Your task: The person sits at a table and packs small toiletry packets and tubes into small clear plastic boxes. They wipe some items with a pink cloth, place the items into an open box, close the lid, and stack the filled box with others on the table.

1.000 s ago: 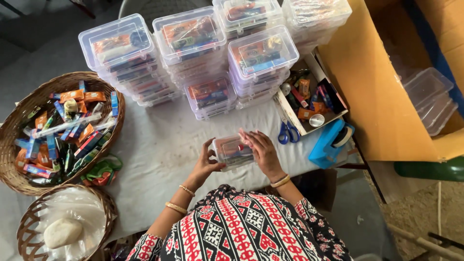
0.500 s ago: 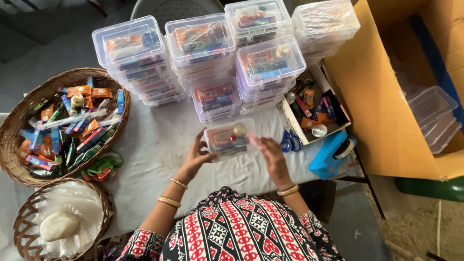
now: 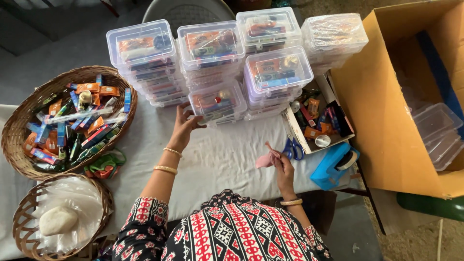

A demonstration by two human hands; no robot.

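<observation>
My left hand (image 3: 184, 123) rests its fingers against a clear lidded plastic box (image 3: 217, 103) full of small coloured items, which sits on top of a low stack. Around it stand taller stacks of the same filled boxes (image 3: 208, 46). My right hand (image 3: 282, 166) is near the table's front edge, holding a small pink cloth (image 3: 267, 159), right beside blue-handled scissors (image 3: 293, 149). Both wrists wear bangles.
A big wicker basket (image 3: 19, 121) of small packets sits at left, a smaller basket (image 3: 24, 217) with clear bags below it. A shallow cardboard tray (image 3: 296, 133) of bits and a blue tape dispenser (image 3: 333, 166) lie at right. A large cardboard carton (image 3: 382, 111) holds empty clear boxes.
The box that both hands held in front of me now sits on the low stack. My right hand has let go, drawn back and taken hold of the pink cloth.
</observation>
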